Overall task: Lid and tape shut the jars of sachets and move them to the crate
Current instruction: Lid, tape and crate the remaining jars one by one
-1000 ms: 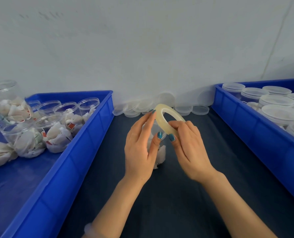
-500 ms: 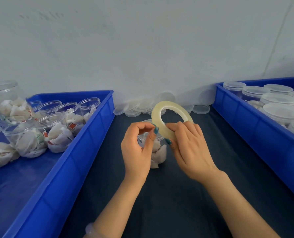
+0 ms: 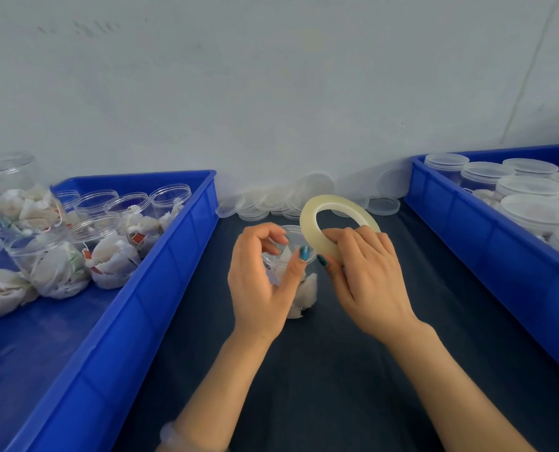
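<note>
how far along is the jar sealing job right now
Done: a batch of lidded jars sits in the right crate. In hand: the right hand holds the tape roll by the centre jar, left hand at its top. Left: open jars in the left crate, loose lids by the wall.

Small packing workshop: blue plastic crates (image 3: 160,275) of sachet jars (image 3: 115,256), loose clear lids (image 3: 382,206), bare wall (image 3: 271,93).

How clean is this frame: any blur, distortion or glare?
Head view, distortion: the left crate and right crate rims splay outward. Head view, blur: the far-left jar is smeared; the tape roll in the right hand is crisp. Head view, light: flat, no hard shadows, little glare; the clear jar behind the left hand reads faintly.
</note>
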Motion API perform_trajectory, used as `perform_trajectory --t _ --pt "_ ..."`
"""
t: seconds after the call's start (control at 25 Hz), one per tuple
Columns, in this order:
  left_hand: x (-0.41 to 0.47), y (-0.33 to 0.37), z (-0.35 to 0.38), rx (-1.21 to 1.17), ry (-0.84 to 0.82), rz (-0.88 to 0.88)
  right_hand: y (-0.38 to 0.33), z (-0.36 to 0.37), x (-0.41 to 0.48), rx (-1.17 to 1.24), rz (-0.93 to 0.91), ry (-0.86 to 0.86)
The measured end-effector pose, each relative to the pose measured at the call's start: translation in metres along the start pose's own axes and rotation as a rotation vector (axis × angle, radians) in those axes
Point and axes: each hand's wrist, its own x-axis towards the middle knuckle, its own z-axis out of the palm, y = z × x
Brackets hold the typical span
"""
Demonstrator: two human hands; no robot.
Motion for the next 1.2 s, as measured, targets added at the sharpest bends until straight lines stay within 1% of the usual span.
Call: perform_trajectory --t 0.12,0.2,0.44,0.6,0.76,0.84,1.0,1.2 --pt "0.000 -0.001 -0.001 0.068 -0.035 0.023 -0.002 -0.001 0.001 -0.009 -0.065 0.032" --pt "0.000 -0.002 0.000 0.092 -0.017 0.039 -0.003 -0.001 0.001 -0.027 -0.092 0.042" --pt "0.003 -0.002 -0.003 0.196 0.057 0.190 0.004 -0.006 0.001 -0.122 -0.030 0.149" --pt "0.003 0.006 -0.005 0.217 0.091 0.191 0.021 -0.009 -0.002 -0.179 -0.054 0.192" --pt "0.004 0.013 -0.004 0.231 0.057 0.224 0.040 -0.007 -0.009 -0.244 -0.073 0.226" --pt "0.004 0.014 -0.005 0.230 0.051 0.200 0.054 -0.006 -0.013 -0.271 -0.026 0.223" --pt "0.002 0.014 -0.011 0.199 0.019 0.109 0.074 -0.003 -0.021 -0.277 0.132 0.182" --pt "-0.011 0.011 -0.027 0.122 -0.050 -0.059 0.074 0.002 -0.020 -0.220 0.174 0.195"
